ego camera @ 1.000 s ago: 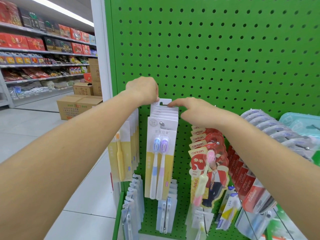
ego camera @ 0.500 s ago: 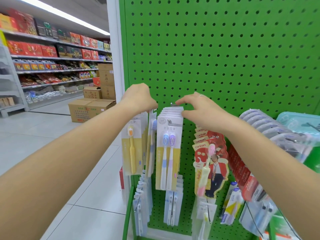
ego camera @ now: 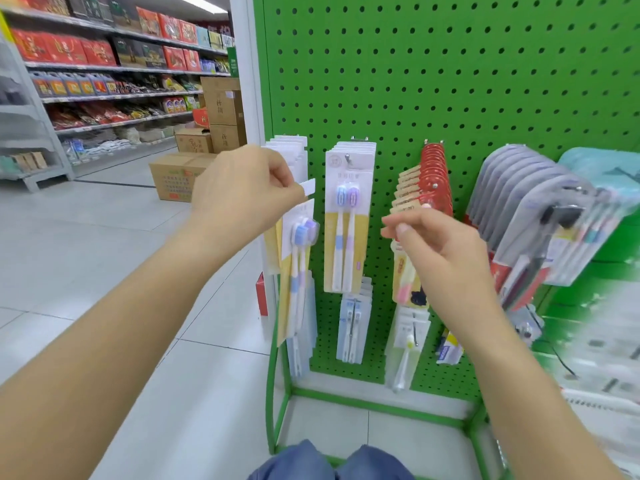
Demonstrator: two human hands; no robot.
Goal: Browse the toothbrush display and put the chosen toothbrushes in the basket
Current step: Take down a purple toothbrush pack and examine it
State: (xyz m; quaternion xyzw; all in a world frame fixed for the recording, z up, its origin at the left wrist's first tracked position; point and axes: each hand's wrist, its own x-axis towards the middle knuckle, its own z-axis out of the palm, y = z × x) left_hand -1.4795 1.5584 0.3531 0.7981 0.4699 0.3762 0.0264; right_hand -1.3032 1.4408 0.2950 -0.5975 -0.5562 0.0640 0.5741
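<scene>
My left hand (ego camera: 239, 195) pinches the white top of a two-brush toothbrush pack (ego camera: 298, 258), a yellow card with a blue and a purple brush. The pack hangs free of its hook, left of the matching stack (ego camera: 348, 220) still on the green pegboard (ego camera: 450, 81). To the right, my right hand (ego camera: 440, 251) hovers in front of the red children's toothbrush packs (ego camera: 436, 178), its fingers loosely curled and holding nothing. No basket is in view.
Grey multi-brush packs (ego camera: 526, 202) jut out on hooks at the right. Smaller packs (ego camera: 353, 323) hang low on the board. Cardboard boxes (ego camera: 176, 178) stand on the tiled aisle floor at the left, before stocked shelves (ego camera: 104, 81). My knees show at the bottom edge.
The left hand has drawn the front pack off the hook and out to the left. The right hand has let go of the stack's top and dropped back toward me.
</scene>
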